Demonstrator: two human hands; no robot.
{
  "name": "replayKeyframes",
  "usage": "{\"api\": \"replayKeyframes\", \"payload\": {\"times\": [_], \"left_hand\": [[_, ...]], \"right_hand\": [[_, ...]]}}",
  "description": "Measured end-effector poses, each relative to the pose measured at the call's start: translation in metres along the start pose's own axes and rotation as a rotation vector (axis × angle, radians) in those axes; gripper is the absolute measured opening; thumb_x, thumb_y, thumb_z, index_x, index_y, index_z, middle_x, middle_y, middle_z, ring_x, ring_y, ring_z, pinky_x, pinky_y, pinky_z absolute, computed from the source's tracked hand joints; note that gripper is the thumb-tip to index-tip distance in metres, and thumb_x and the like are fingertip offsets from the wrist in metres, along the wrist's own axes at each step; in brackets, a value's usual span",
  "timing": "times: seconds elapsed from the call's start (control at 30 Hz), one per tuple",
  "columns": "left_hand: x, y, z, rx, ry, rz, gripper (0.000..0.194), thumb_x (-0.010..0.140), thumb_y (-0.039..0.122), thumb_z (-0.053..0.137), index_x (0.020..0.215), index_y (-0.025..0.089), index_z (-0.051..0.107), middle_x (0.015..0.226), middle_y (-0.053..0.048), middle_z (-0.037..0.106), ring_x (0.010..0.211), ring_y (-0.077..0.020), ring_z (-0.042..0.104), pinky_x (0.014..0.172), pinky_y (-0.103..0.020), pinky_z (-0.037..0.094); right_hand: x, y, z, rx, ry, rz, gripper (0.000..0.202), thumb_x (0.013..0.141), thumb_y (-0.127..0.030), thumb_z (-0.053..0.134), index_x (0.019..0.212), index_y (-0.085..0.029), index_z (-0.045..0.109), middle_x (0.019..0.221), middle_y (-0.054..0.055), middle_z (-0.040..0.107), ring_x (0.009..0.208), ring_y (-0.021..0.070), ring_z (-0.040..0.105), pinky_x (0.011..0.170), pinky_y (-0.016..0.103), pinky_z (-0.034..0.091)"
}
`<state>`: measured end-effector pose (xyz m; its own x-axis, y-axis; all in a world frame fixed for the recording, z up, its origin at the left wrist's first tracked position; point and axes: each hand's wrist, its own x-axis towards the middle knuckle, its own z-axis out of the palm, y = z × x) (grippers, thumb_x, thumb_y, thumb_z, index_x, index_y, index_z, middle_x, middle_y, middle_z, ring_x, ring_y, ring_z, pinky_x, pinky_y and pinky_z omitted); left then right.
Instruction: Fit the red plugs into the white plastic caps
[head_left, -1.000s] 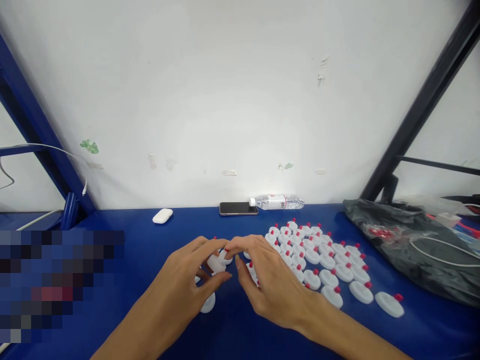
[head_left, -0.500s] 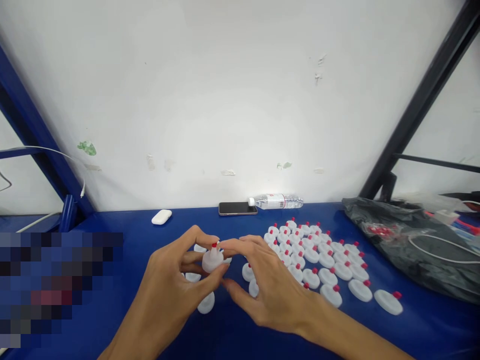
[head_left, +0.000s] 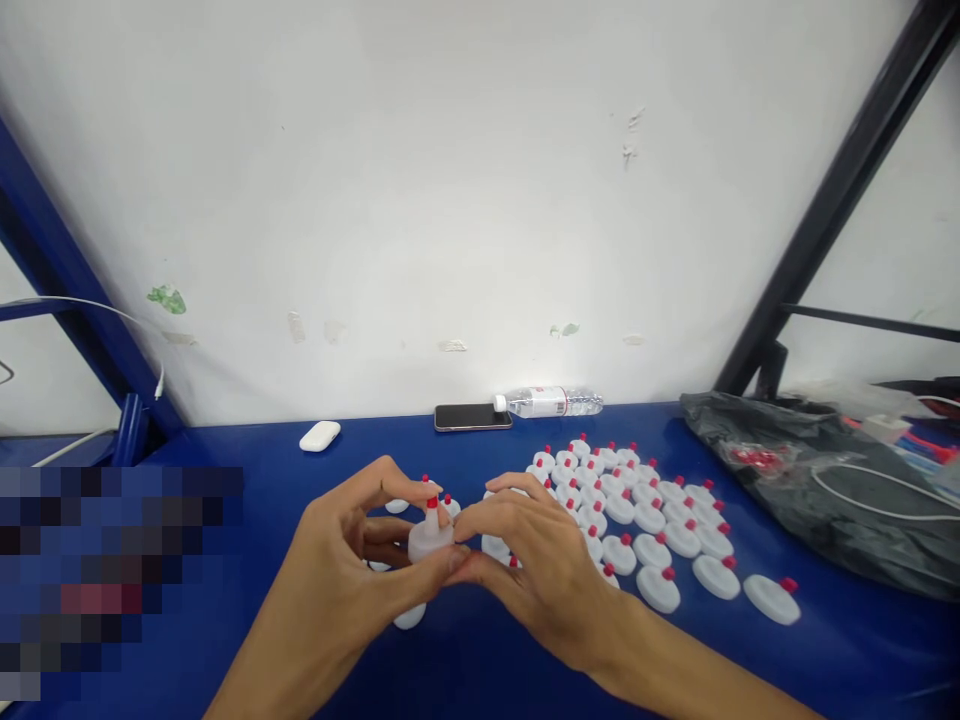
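Note:
My left hand (head_left: 360, 560) grips a small white squeeze bottle (head_left: 429, 542) between its thumb and fingers. The bottle is upright, with a narrow nozzle and a red cap (head_left: 432, 502) on top, close to my left index fingertip. From the other side my right hand (head_left: 540, 570) closes in, its thumb and index finger pressed to the bottle's right side. A few similar white bottles (head_left: 410, 617) are partly hidden behind and below my left hand. Many more red-capped bottles (head_left: 660, 588) stand grouped to the right of my right hand.
Along the wall lie a white earbud case (head_left: 320, 436), a dark phone (head_left: 472, 417) and a clear water bottle (head_left: 551, 402) on its side. A black plastic bag (head_left: 780, 500) with a small bag of red pieces (head_left: 761, 458) covers the blue table's (head_left: 247, 450) right end.
My right fingers have come down from near the cap to the bottle's right side. The held bottle has lowered slightly, and its red cap shows more fully.

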<state>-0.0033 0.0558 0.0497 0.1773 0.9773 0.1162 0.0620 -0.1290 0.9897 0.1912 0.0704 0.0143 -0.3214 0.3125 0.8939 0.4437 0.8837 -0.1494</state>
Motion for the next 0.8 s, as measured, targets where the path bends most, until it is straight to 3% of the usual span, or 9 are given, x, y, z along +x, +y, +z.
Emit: {"api": "replayKeyframes", "payload": {"times": [0.13, 0.33, 0.53, 0.8], "left_hand": [[0.002, -0.001, 0.002, -0.147, -0.084, -0.012, 0.046, 0.064, 0.027, 0.097, 0.093, 0.026, 0.062, 0.075, 0.006, 0.073, 0.057, -0.0098, 0.063, 0.049, -0.018, 0.046], [0.004, 0.004, 0.011, -0.162, -0.014, 0.018, 0.044, 0.064, 0.030, 0.098, 0.094, 0.025, 0.065, 0.083, 0.003, 0.079, 0.076, -0.0127, 0.072, 0.063, -0.019, 0.054], [0.006, 0.000, 0.011, -0.242, -0.115, 0.020, 0.043, 0.069, 0.023, 0.097, 0.092, 0.026, 0.061, 0.082, 0.005, 0.079, 0.076, -0.0121, 0.073, 0.060, -0.017, 0.054], [-0.002, 0.012, 0.030, -0.307, 0.036, -0.064, 0.049, 0.058, 0.024, 0.099, 0.078, 0.021, 0.054, 0.072, 0.003, 0.077, 0.069, -0.0112, 0.068, 0.062, -0.019, 0.053]], "right_hand": [[0.001, 0.002, -0.002, 0.022, 0.055, -0.010, 0.013, 0.111, -0.034, 0.056, 0.104, -0.024, 0.060, 0.083, -0.004, 0.079, 0.065, 0.0110, 0.069, 0.090, 0.034, 0.054], [0.003, 0.003, -0.009, -0.029, 0.067, -0.022, 0.006, 0.109, -0.026, 0.059, 0.105, -0.022, 0.060, 0.088, -0.003, 0.080, 0.071, 0.0110, 0.071, 0.087, 0.033, 0.052], [0.004, 0.005, -0.011, -0.065, 0.080, -0.055, 0.013, 0.108, -0.031, 0.060, 0.100, -0.021, 0.059, 0.085, -0.001, 0.078, 0.070, 0.0120, 0.072, 0.086, 0.034, 0.051], [0.004, 0.005, -0.018, -0.130, 0.054, -0.086, 0.015, 0.107, -0.023, 0.058, 0.093, -0.021, 0.059, 0.080, -0.003, 0.077, 0.067, 0.0111, 0.072, 0.092, 0.037, 0.049]]}}
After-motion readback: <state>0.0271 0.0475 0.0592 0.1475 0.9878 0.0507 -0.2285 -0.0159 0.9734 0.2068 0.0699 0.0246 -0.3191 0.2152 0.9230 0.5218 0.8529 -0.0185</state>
